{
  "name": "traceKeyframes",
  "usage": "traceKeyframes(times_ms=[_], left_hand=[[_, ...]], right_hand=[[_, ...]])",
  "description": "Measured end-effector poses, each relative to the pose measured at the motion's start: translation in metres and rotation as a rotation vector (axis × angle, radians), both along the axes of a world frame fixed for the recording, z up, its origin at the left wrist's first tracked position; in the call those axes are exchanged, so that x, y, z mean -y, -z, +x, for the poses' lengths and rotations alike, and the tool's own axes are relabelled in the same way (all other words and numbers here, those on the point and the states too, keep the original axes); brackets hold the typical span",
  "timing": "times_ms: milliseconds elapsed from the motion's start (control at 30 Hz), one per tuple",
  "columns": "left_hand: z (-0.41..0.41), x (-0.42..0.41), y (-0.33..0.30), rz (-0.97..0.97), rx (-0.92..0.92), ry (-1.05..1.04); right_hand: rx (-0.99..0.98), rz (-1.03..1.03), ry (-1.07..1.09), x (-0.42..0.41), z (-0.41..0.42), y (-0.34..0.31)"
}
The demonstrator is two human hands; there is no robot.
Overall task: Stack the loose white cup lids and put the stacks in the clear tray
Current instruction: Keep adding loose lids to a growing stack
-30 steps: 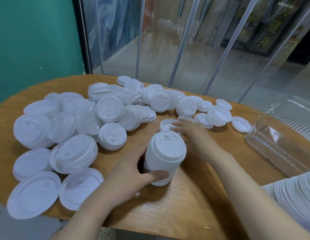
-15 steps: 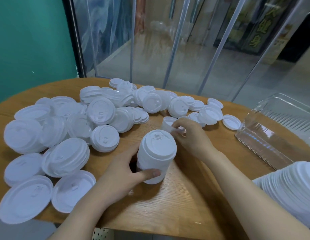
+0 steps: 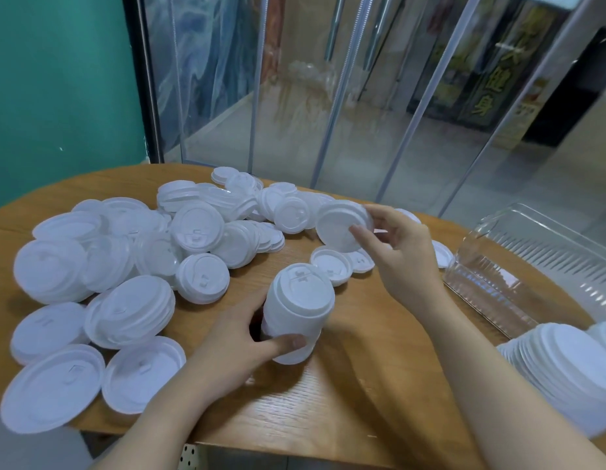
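Task looking early: left hand [image 3: 227, 347] gripping 1 upright stack [image 3: 296, 310] at table [image 3: 362, 385] centre; right hand [image 3: 401, 256] pinching 1 lid [image 3: 339, 228] lifted above it. Clear tray [image 3: 532, 262] at right seemingly holding no lids. 1 finished stack [image 3: 566, 364] lying near tray; dozens of loose lids [image 3: 132, 266] waiting, too heaped for counting

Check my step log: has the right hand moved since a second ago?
Yes. The right hand rose from the table, now pinching a lid above it.
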State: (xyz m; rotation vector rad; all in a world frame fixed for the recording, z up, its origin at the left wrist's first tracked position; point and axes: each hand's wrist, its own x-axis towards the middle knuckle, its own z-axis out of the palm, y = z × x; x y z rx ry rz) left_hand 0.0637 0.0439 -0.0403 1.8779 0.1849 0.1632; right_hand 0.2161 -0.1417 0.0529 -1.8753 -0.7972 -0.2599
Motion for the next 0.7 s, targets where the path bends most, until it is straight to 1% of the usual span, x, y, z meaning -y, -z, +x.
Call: traceKeyframes(times_ms=[167, 300, 367, 500, 567, 700], left_hand=[[0.0, 0.0, 0.0, 0.0, 0.0, -0.001], [-0.001, 0.0, 0.0, -0.003, -0.001, 0.006], [-0.002, -0.001, 0.0, -0.012, -0.005, 0.011], [-0.002, 0.0, 0.0, -0.02, 0.003, 0.009], [-0.001, 0.0, 0.0, -0.026, 0.008, 0.011], [-0.001, -0.001, 0.001, -0.027, 0.018, 0.004]], right_hand=[[0.065, -0.036, -0.057, 0.001, -0.021, -0.026], [0.152, -0.158, -0.088, 0.003, -0.031, -0.029], [0.124, -0.25, -0.136, 0.004, -0.034, -0.029], [-0.013, -0.379, -0.215, 0.004, -0.035, -0.024], [-0.072, -0.421, -0.2, 0.003, -0.034, -0.018], [-0.118, -0.45, -0.153, -0.002, -0.03, -0.011]])
